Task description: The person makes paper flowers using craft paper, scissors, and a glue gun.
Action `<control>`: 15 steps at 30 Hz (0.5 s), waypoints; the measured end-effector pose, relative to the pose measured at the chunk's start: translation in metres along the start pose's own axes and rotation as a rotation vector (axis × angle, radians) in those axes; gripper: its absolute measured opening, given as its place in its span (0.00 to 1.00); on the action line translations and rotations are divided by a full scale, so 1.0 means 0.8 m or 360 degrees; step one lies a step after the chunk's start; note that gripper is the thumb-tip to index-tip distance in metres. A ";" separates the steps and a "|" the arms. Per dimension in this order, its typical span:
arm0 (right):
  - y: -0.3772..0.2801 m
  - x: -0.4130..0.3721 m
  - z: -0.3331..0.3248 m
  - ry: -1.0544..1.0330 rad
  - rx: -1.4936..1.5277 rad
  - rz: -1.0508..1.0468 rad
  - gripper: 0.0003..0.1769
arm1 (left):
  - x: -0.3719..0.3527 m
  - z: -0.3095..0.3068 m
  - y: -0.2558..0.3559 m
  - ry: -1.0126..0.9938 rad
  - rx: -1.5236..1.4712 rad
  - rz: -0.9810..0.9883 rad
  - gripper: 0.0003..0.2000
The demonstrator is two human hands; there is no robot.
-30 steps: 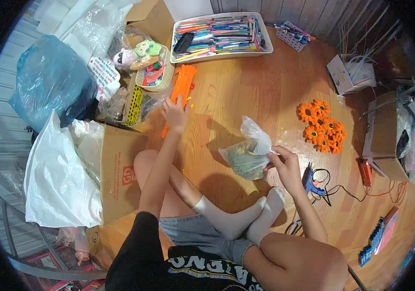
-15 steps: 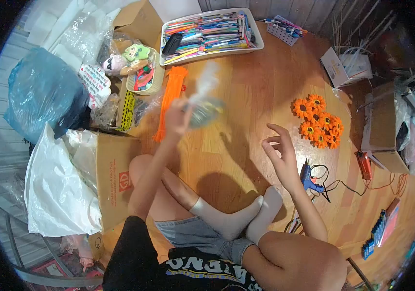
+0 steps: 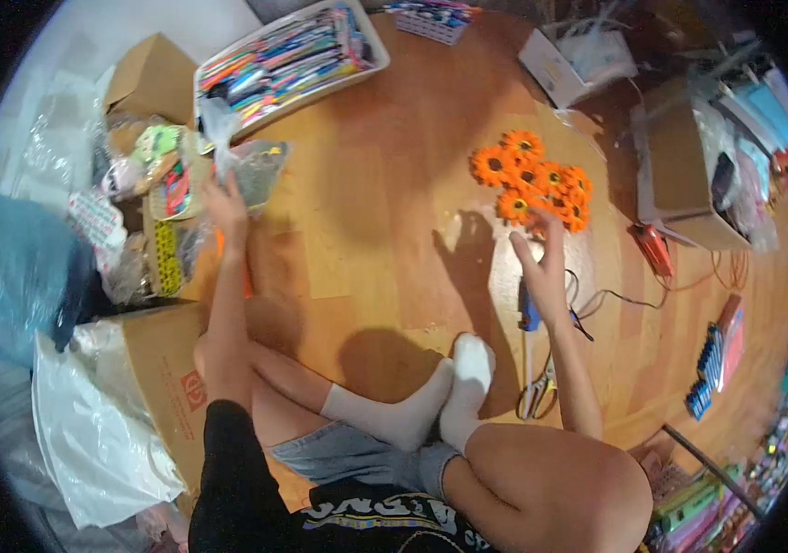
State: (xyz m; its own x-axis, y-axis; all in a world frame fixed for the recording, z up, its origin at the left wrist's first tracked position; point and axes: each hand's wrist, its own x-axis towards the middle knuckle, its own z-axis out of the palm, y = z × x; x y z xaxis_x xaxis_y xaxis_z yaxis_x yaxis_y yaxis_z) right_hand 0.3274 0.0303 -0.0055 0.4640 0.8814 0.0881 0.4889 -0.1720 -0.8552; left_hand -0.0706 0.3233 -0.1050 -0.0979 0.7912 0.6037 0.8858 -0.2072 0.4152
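Observation:
My left hand (image 3: 226,205) is at the upper left, its fingers closed on a clear plastic bag (image 3: 262,170) with dark contents. The bag hangs beside the pen tray, over the floor. My right hand (image 3: 544,263) is raised with fingers apart and nothing in it, just below the orange flowers (image 3: 525,175). A blue glue gun (image 3: 528,309) lies partly behind that hand, and scissors (image 3: 538,394) rest below it. Orange strips lie under my left forearm, mostly hidden.
A white tray (image 3: 378,57) of pens stands at the top left. Cardboard boxes (image 3: 159,369) and bags line the left side. Another open box (image 3: 675,175) stands at the right, near a red tool (image 3: 653,249) with a cord. Blue sticks (image 3: 707,369) lie lower right.
My left hand has moved left with the plastic bag, toward the tray's lower side. My right hand now appears closer to the flowers. The camera view has turned and shifted.

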 end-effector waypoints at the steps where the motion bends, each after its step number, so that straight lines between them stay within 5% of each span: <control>1: 0.020 0.007 -0.017 0.0101 -0.0115 -0.0086 0.30 | -0.012 -0.003 0.014 -0.0023 -0.0030 -0.0006 0.20; 3: 0.058 0.024 -0.062 0.0274 -0.0625 -0.0298 0.33 | -0.031 -0.013 0.045 0.0601 -0.0212 -0.0102 0.19; 4: 0.085 0.034 -0.084 0.0339 -0.0757 -0.0302 0.34 | -0.039 -0.019 0.070 0.0592 -0.0234 -0.0103 0.19; 6: 0.157 0.059 -0.114 0.0425 -0.0488 0.0246 0.36 | -0.063 -0.027 0.134 -0.0121 -0.1270 -0.0489 0.16; 8: 0.199 0.091 -0.135 0.0239 -0.0333 0.0883 0.38 | -0.102 0.024 0.180 -0.0219 -0.0482 0.0338 0.13; 9: 0.204 0.098 -0.139 0.0246 -0.0344 0.0889 0.38 | -0.104 0.019 0.244 -0.0785 -0.0629 -0.0144 0.15; 10: 0.202 0.107 -0.141 -0.0010 -0.0362 0.0992 0.37 | -0.117 0.037 0.278 -0.0821 -0.0782 0.0223 0.20; 11: 0.199 0.112 -0.140 -0.0266 -0.0372 0.1093 0.36 | -0.131 0.070 0.301 -0.0945 -0.0810 0.0233 0.23; 15: 0.205 0.093 -0.106 0.0041 -0.0103 0.0877 0.33 | -0.144 0.123 0.389 -0.1396 -0.0959 0.0075 0.31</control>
State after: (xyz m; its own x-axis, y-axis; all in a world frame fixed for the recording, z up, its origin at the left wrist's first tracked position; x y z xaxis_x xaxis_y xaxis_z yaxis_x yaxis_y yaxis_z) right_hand 0.5047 0.0304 -0.0955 0.6817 0.6423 -0.3504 0.2124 -0.6320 -0.7453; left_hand 0.2609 0.2247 -0.1126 0.5046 0.8630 0.0263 0.4860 -0.3091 0.8175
